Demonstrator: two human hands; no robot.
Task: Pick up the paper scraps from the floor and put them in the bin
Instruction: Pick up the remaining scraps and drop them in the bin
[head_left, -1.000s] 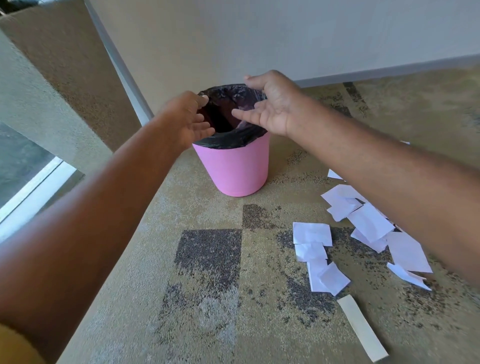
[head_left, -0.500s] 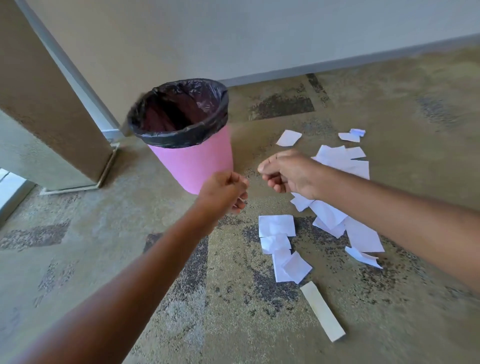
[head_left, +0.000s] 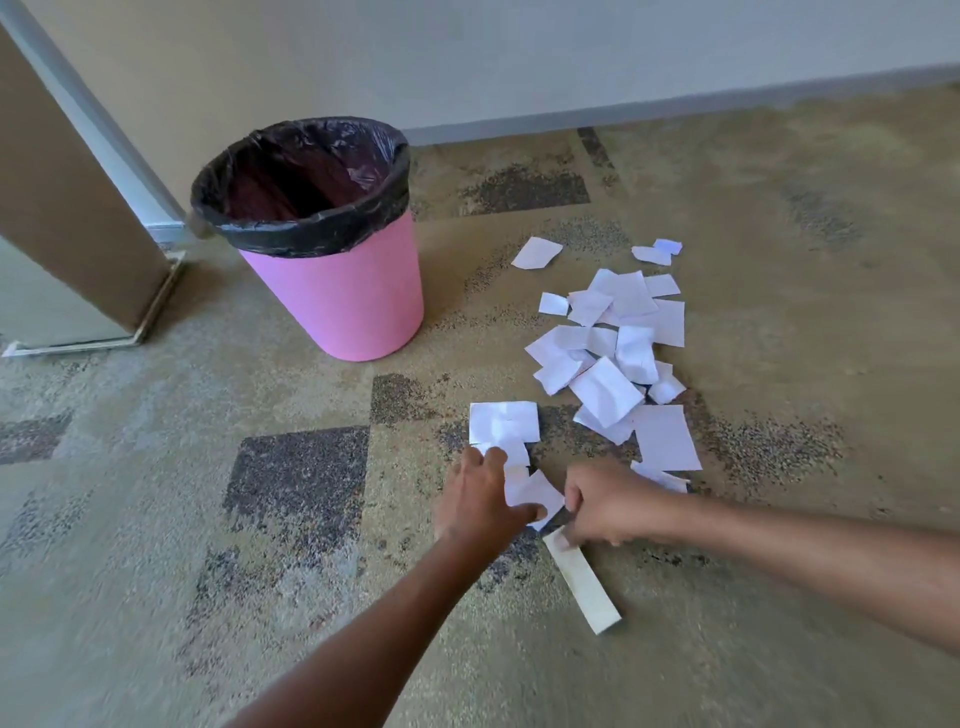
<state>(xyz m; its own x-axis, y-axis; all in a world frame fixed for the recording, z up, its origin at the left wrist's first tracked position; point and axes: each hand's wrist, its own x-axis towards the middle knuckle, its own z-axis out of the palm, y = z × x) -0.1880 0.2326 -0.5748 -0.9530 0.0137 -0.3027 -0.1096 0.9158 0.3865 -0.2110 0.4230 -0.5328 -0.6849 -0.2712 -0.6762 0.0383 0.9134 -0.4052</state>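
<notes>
Two-handed, reaching down to the carpet (head_left: 156, 519). Pressing the left hand (head_left: 480, 499), fingers straight and spread, on the nearest paper scraps (head_left: 532, 491). Curling the right hand (head_left: 605, 506) over the top end of a long paper strip (head_left: 584, 584); pinching or only touching, cannot tell. Leaving the main heap (head_left: 608, 358) lying right of the pink bin (head_left: 337, 306), apart from it.

Pink bin (head_left: 337, 306), white paper scraps (head_left: 613, 338)

The bin (head_left: 343, 306) looks like smooth, matt pink plastic, and its black liner (head_left: 311, 239) is thin, glossy, crinkled film. The paper scraps (head_left: 608, 389) are matt white, several creased, lying on a floor (head_left: 156, 467) of rough, speckled carpet.
</notes>
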